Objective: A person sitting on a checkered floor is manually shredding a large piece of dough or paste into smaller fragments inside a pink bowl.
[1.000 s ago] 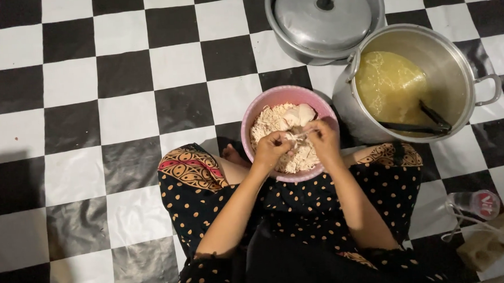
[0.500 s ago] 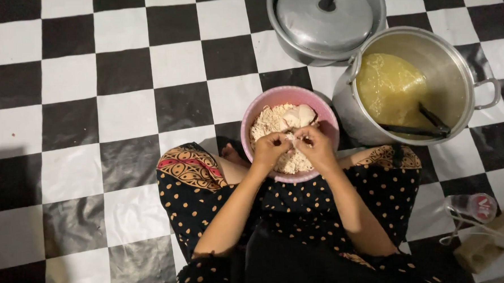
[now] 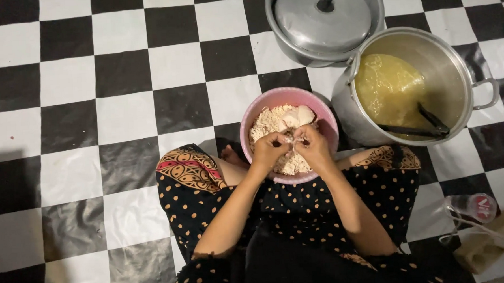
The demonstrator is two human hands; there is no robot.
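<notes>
Pale shredded food [image 3: 274,129] heaped in a pink bowl [image 3: 250,124], with a few larger whitish pieces [image 3: 299,115] toward the far side. Bowl on the checkered floor covering [image 3: 119,74], tucked just in front of crossed legs in dark dotted fabric [image 3: 317,212], likely so both arms reach it without stretching. Left hand [image 3: 269,149] and right hand [image 3: 313,145] meeting over the near half of the bowl, fingertips pinched on a small strand of the food between them, apparently tearing it so bits drop straight back in. Large open steel pot [image 3: 459,76] touching or almost touching the bowl's right rim, holding yellow liquid [image 3: 388,87] and a dark utensil [image 3: 421,127] leaning inside. Beyond, a second pot closed with its lid [image 3: 323,16]. Little room on the right, crowded by pots; wide bare floor to the left and far left. Near the right knee, a clear bottle [image 3: 476,205] and pale tray [image 3: 494,238], well apart from the hands.
</notes>
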